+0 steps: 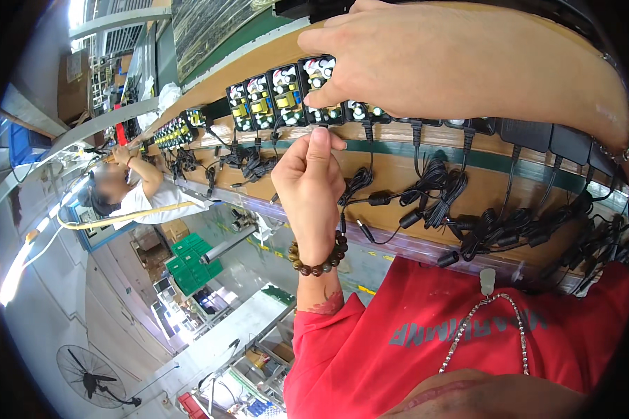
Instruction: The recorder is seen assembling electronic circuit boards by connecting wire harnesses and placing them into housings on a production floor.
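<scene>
Open black power adapters (260, 105) with their circuit boards showing stand side by side along a bench, black cords hanging from their lower ends. My right hand (405, 59) reaches across from the right; its thumb and forefinger grip one open adapter (320, 70), and its other fingers are mostly hidden. Just below that adapter is my left hand (311, 178), wearing a beaded bracelet. Its fingers are curled and the thumb is pressed against them near the adapter's lower end. What lies in that pinch is hidden; a cord end with a plug (363, 229) hangs beside the wrist.
Bundled black cords (433, 188) hang along the bench front. Closed black adapters (528, 134) sit at the right under my right forearm. Farther left, a person in white (147, 192) works at the same line. Green crates (192, 262) and a fan (91, 377) stand beyond.
</scene>
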